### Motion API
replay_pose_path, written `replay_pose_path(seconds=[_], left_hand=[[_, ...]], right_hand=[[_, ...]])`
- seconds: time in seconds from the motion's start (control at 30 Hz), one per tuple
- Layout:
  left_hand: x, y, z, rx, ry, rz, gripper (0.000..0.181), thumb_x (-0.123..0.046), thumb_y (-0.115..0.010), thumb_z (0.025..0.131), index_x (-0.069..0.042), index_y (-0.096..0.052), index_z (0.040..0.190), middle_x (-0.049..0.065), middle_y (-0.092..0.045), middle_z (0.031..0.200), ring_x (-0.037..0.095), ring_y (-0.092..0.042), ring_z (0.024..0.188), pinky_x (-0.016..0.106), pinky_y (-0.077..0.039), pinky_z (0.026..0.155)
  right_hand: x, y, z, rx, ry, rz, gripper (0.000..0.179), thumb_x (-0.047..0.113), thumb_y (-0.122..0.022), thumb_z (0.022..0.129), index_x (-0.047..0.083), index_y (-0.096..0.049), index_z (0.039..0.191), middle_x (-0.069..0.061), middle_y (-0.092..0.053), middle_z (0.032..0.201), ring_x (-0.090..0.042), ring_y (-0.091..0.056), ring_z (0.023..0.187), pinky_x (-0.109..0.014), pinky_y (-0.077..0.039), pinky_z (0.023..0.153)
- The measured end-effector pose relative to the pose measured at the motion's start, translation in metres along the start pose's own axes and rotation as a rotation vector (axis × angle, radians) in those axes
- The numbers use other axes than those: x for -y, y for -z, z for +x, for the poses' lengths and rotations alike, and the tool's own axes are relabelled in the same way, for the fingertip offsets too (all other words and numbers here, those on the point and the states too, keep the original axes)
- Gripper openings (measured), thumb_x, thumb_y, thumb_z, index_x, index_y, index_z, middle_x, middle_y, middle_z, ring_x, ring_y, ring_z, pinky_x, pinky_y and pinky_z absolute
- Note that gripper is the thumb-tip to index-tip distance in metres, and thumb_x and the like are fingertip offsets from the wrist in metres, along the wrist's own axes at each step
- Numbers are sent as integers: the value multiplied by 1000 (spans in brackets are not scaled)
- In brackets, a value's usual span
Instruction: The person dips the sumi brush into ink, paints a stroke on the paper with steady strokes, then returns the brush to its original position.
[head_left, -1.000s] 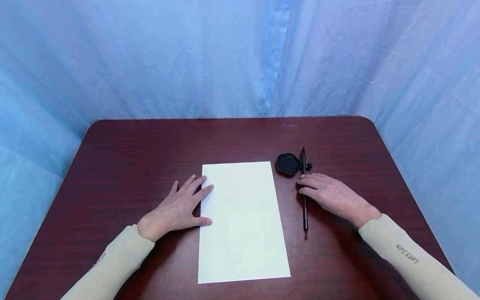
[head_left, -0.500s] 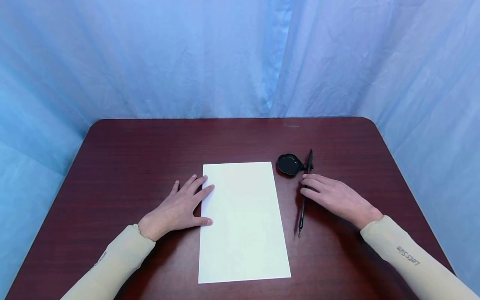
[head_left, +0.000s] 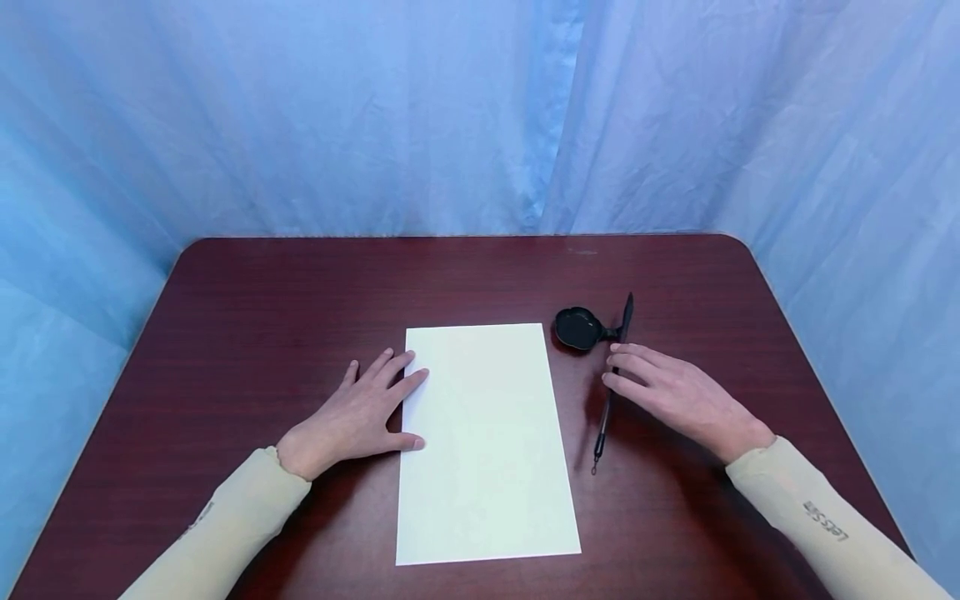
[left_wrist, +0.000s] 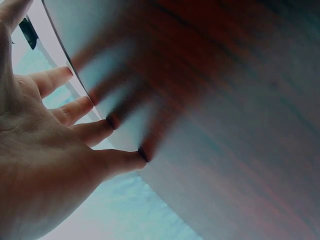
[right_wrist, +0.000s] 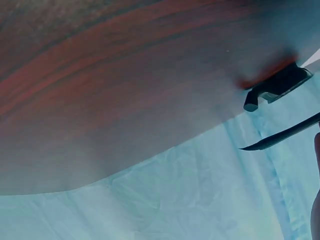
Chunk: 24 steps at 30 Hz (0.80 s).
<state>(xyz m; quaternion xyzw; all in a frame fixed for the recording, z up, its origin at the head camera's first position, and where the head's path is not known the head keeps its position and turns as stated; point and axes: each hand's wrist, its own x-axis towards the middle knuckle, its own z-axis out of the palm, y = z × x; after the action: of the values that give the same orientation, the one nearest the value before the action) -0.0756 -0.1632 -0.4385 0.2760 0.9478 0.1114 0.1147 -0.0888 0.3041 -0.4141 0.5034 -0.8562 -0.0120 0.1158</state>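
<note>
My left hand (head_left: 352, 421) lies with fingers spread, thumb and fingertips on the left side of a blank white sheet of paper (head_left: 487, 450). In the left wrist view its fingertips (left_wrist: 142, 156) meet the table. To the right of the paper, my right hand (head_left: 678, 398) pinches a slim dark writing brush (head_left: 604, 421) by the middle of its handle. The pointed tip is at the far end and a hanging loop at the near end. The right wrist view shows the brush (right_wrist: 280, 137) raised apart from a black flower-shaped ink dish (right_wrist: 285, 82). Most of the right hand is out of that view.
The black dish (head_left: 577, 329) sits beyond the paper's upper right corner, its short stub pointing right, under the brush as seen from above. A dark red wooden table (head_left: 285, 300) bears everything. Light blue curtains (head_left: 360, 117) hang around its back and sides.
The brush has turned, its tip swinging right and its loop end left, and it has risen from the dish's stub. My right hand has shifted slightly right; the left hand stays put.
</note>
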Motion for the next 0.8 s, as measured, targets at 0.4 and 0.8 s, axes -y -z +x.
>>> replay_pose_path(seconds=[0.4, 0.8], left_hand=[[1, 0, 0, -1, 0, -3, 96, -61, -80, 83, -15, -43, 159, 16, -30, 167, 44, -25, 153, 78, -26, 109], [0, 0, 2, 2, 4, -18, 96, -60, -80, 83, -15, -43, 159, 15, -29, 168, 43, -23, 154, 78, -24, 110]], right_hand=[[5, 11, 5, -69, -21, 16, 65, -19, -71, 75, 3, -62, 135, -21, -57, 140, -36, -52, 133, -51, -51, 101], [7, 13, 17, -343, -65, 65, 45, 10, -27, 115, 3, -70, 125, -19, -65, 127, -36, -62, 118, -32, -37, 114]])
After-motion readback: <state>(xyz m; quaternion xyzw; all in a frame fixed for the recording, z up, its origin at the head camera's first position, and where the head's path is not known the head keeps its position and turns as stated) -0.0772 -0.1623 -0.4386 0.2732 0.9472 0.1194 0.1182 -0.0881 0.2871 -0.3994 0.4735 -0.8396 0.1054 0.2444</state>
